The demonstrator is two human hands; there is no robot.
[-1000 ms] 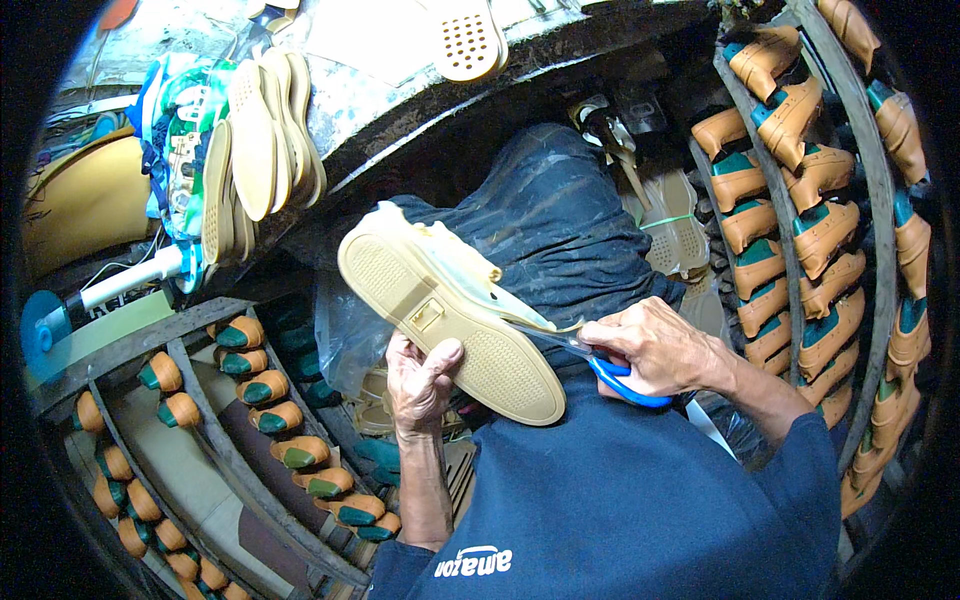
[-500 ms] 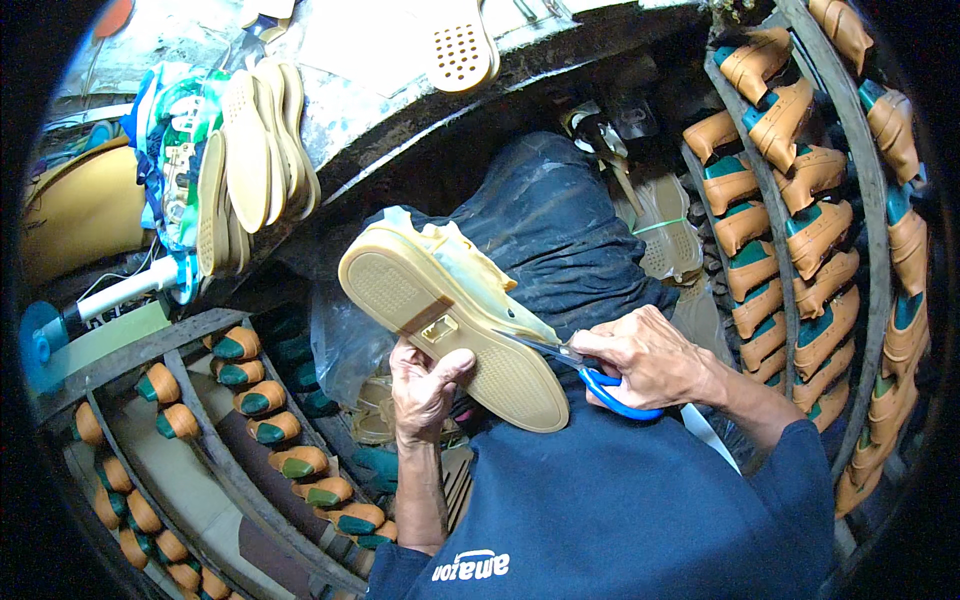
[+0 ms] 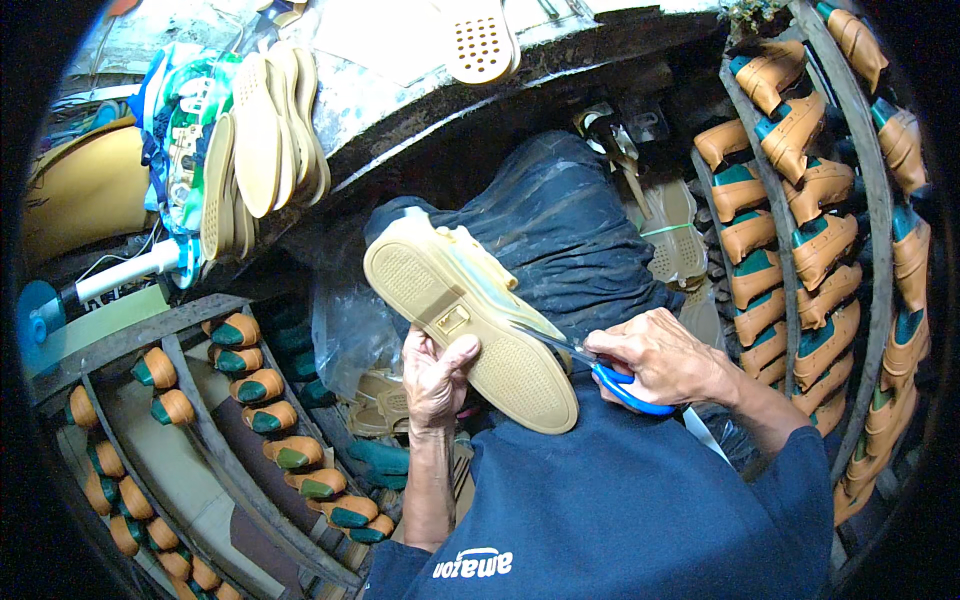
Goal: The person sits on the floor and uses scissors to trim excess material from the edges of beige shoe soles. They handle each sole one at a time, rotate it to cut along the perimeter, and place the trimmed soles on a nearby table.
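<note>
Up beyond your left hand (image 3: 435, 375), the workbench (image 3: 400, 110) curves across, its pale top scuffed and stained. A stack of tan shoe soles (image 3: 262, 140) leans over its edge, up and to the left of that hand, beside a green and white bundle (image 3: 180, 150). A perforated insole (image 3: 480, 42) lies further along the bench top, above the hand. To the right of your right hand (image 3: 665, 355), a wooden rack (image 3: 790, 250) carries rows of tan shoes on green lasts (image 3: 815, 245).

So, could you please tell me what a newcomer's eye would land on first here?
At centre, the left hand holds a tan shoe sole-up while the right hand works blue-handled scissors at its edge. Racks of shoe lasts line the right side, and loose soles stand upper left.
</note>
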